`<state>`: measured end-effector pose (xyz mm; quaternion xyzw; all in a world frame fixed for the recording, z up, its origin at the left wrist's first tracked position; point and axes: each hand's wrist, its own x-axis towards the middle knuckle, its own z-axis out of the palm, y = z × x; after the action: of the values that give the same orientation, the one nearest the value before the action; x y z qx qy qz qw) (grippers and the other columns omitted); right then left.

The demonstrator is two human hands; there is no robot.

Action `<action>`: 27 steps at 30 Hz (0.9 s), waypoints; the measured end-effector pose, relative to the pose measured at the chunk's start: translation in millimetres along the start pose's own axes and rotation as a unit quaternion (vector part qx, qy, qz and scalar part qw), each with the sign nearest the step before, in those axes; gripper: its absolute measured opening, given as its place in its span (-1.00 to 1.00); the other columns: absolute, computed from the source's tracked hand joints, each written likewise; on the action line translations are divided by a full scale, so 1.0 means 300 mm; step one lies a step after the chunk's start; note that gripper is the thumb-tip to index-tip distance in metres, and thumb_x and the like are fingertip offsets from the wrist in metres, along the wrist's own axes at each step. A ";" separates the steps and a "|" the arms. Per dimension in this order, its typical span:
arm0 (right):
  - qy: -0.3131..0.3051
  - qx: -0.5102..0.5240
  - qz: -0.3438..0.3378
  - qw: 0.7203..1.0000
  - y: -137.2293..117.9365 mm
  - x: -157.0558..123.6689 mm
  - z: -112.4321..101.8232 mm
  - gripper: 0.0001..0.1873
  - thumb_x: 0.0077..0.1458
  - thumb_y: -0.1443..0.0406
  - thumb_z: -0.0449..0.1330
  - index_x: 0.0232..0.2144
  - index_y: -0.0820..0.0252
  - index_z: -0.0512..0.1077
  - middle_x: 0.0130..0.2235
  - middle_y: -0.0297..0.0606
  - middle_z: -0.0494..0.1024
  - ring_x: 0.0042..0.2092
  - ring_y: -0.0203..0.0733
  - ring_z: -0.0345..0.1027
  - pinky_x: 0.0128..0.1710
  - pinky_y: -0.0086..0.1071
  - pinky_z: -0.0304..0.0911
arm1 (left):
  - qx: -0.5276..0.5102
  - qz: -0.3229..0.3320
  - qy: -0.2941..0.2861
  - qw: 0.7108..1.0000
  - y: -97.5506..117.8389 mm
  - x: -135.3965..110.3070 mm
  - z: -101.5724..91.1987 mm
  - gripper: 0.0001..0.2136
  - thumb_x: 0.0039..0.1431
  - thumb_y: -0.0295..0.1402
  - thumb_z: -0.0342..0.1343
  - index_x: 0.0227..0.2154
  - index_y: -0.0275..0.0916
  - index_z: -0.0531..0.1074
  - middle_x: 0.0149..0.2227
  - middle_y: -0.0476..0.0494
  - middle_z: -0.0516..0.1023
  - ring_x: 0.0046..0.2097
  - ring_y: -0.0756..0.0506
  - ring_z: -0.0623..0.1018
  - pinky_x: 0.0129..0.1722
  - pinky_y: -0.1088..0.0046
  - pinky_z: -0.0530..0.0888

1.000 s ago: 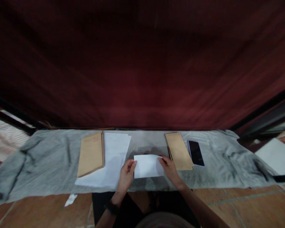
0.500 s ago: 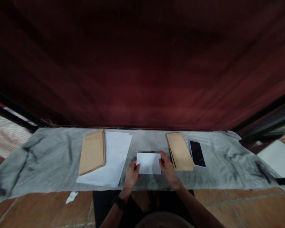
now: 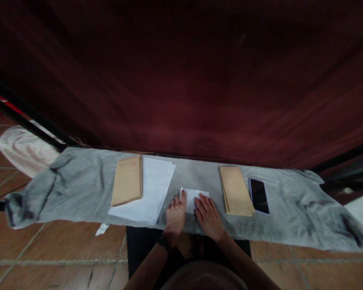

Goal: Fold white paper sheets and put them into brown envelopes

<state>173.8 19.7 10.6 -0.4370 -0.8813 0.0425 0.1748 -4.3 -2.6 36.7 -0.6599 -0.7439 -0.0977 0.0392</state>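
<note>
A small white folded sheet of paper (image 3: pixel 191 200) lies flat on the grey cloth in front of me. My left hand (image 3: pixel 176 213) rests at its left edge, fingers stretched out and one fingertip on the paper. On the paper's right part lies my right hand (image 3: pixel 208 216), palm down with the fingers spread. To the left, brown envelopes (image 3: pixel 127 181) are stacked on top of larger white sheets (image 3: pixel 155 189). Another stack of brown envelopes (image 3: pixel 236 191) sits just right of my right hand.
A phone (image 3: pixel 259 195) lies beyond the right envelopes. Grey cloth (image 3: pixel 87 189) covers the long narrow table. A dark red curtain (image 3: pixel 181 100) hangs along its far edge. A crumpled white scrap (image 3: pixel 102 229) is on the tiled floor.
The white paper, held between both hands before, now lies on the cloth. Both hands have gone from gripping its sides to flat with fingers outstretched. The view has turned slightly.
</note>
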 end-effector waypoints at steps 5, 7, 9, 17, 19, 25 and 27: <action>-0.002 -0.026 -0.001 1.000 0.000 0.000 0.001 -0.50 0.38 0.29 -0.01 0.31 0.21 0.25 0.38 -0.07 0.20 0.39 0.00 0.04 0.35 0.02 -0.02 | 0.010 0.143 0.011 0.990 0.023 0.007 0.015 -0.42 0.21 -0.66 -0.18 0.28 -0.29 0.26 0.37 -0.25 0.25 0.37 -0.23 0.26 0.28 0.10 0.34; -0.005 -0.039 -0.002 0.999 -0.002 0.000 0.001 -0.52 0.39 0.28 -0.02 0.29 0.24 0.28 0.37 -0.06 0.20 0.38 0.00 0.05 0.36 0.00 -0.04 | 0.004 0.213 0.005 0.977 0.023 0.004 0.030 -0.44 0.22 -0.64 -0.18 0.29 -0.35 0.22 0.40 -0.27 0.17 0.41 -0.19 0.17 0.34 0.13 0.26; -0.006 -0.051 -0.003 0.999 -0.004 0.000 0.003 -0.52 0.39 0.27 -0.03 0.28 0.25 0.30 0.37 -0.06 0.20 0.38 0.00 0.07 0.36 -0.02 -0.04 | 0.001 0.234 -0.003 0.972 0.017 0.000 0.045 -0.45 0.25 -0.61 -0.18 0.31 -0.38 0.17 0.41 -0.30 0.14 0.42 -0.16 0.14 0.35 0.16 0.23; 0.040 -0.079 0.010 0.996 0.012 -0.029 0.025 -0.37 0.40 0.21 -0.06 0.39 0.44 0.02 0.38 0.10 0.14 0.38 0.06 0.05 0.33 -0.04 0.01 | -0.021 0.239 -0.020 0.970 -0.018 -0.003 0.063 -0.49 0.34 -0.48 -0.14 0.34 -0.32 0.14 0.41 -0.28 0.14 0.43 -0.16 0.10 0.38 0.17 0.18; 0.052 -0.081 0.015 0.995 0.022 -0.040 0.031 -0.33 0.40 0.18 -0.06 0.41 0.44 -0.04 0.39 0.11 0.13 0.38 0.08 0.06 0.33 -0.03 0.02 | -0.021 0.236 -0.017 0.971 -0.016 -0.006 0.062 -0.48 0.34 -0.50 -0.15 0.35 -0.30 0.12 0.42 -0.27 0.14 0.43 -0.15 0.10 0.39 0.15 0.17; 0.062 -0.077 0.032 0.995 0.065 -0.075 0.036 -0.30 0.41 0.17 -0.08 0.44 0.39 -0.14 0.39 0.09 0.13 0.36 0.09 0.10 0.30 -0.01 0.07 | -0.017 0.232 0.001 0.973 -0.011 -0.011 0.052 -0.45 0.31 -0.55 -0.18 0.35 -0.27 0.11 0.41 -0.26 0.16 0.42 -0.14 0.14 0.37 0.11 0.19; 0.062 -0.074 0.039 0.995 0.078 -0.081 0.032 -0.31 0.41 0.16 -0.06 0.43 0.38 -0.12 0.38 0.08 0.16 0.35 0.09 0.12 0.29 -0.01 0.09 | -0.016 0.231 0.007 0.973 -0.011 -0.011 0.050 -0.45 0.30 -0.56 -0.18 0.35 -0.27 0.12 0.40 -0.25 0.16 0.42 -0.14 0.14 0.37 0.12 0.19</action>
<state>201.9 15.7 -10.2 -0.4848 -0.8517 -0.0432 0.1941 -6.3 -3.4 20.9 -0.8135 -0.5698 -0.1026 0.0549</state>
